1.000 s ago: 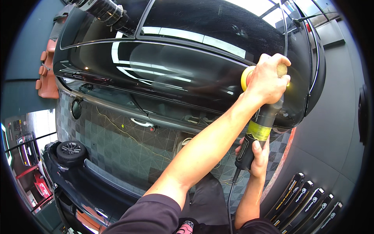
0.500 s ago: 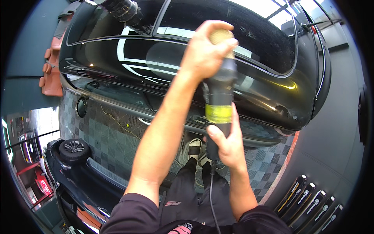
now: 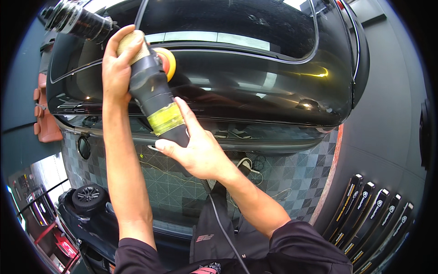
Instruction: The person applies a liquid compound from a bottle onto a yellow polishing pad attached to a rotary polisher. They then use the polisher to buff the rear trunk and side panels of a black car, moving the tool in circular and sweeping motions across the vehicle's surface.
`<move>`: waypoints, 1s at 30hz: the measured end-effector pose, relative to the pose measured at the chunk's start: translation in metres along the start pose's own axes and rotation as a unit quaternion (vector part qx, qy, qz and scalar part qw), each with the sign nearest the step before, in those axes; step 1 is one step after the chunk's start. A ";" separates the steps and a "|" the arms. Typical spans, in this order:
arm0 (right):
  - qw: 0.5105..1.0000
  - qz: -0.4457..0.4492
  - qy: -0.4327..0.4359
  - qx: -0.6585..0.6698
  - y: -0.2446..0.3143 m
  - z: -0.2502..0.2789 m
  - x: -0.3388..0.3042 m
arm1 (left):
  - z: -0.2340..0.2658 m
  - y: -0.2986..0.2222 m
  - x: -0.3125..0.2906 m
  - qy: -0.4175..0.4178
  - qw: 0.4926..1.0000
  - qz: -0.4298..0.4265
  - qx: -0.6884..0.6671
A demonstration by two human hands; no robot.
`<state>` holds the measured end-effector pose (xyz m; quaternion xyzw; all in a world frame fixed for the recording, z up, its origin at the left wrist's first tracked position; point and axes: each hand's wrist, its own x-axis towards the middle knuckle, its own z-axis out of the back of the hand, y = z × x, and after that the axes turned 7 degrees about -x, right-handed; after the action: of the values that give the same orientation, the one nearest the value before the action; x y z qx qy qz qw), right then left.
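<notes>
Both hands hold a corded black polisher [image 3: 148, 86], with yellow-green tape round its body. My left hand [image 3: 116, 68] wraps the tan-covered front end, and my right hand [image 3: 200, 153] grips the rear body, thumb and fingers on either side. From beneath the tool head shows a round yellow and orange pad [image 3: 170, 65], at the glossy black panel [image 3: 255, 82] of a car below its side window. Whether the pad presses on the panel I cannot tell. A grey cord [image 3: 223, 228] runs from the polisher's rear down over my trousers.
A black cylindrical tool [image 3: 80, 25] lies at the car's upper left. Beneath me, the tiled floor [image 3: 296, 171] carries a thin yellow cable. A dark vehicle with a wheel [image 3: 89, 196] is at lower left; several black upright packages [image 3: 365, 219] stand at lower right.
Both hands and the polisher have moved left, and the tool now tilts with its head to the left. The pad has come into sight. The whole view has shifted along the car.
</notes>
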<state>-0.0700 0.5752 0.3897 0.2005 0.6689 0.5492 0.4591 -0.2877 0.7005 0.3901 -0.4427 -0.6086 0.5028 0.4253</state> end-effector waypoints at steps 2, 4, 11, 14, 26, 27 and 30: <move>1.000 -0.006 0.005 -0.002 -0.003 0.008 -0.005 | -0.010 -0.001 -0.007 -0.014 1.000 0.002 0.013; 1.000 -0.005 -0.002 -0.001 -0.008 0.016 -0.014 | -0.024 0.000 -0.012 -0.011 1.000 0.003 0.008; 0.995 0.042 -0.084 0.043 -0.039 0.064 -0.059 | -0.123 0.007 -0.038 0.029 0.998 -0.012 -0.050; 0.989 0.012 -0.115 0.093 -0.053 0.090 -0.086 | -0.170 0.018 -0.048 0.053 0.998 -0.019 -0.017; 0.944 -0.032 -0.270 0.186 -0.095 0.156 -0.167 | -0.339 0.036 -0.089 0.136 0.990 0.009 0.022; 0.945 -0.026 -0.270 0.183 -0.097 0.152 -0.166 | -0.338 0.034 -0.091 0.153 0.987 0.033 0.022; 0.948 -0.006 -0.264 0.177 -0.105 0.136 -0.161 | -0.318 0.036 -0.093 0.143 0.990 -0.006 0.018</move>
<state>0.1487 0.4925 0.3597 0.4121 0.6113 0.3465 0.5800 0.0459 0.6893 0.3900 -0.4985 -0.5353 0.4425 0.5188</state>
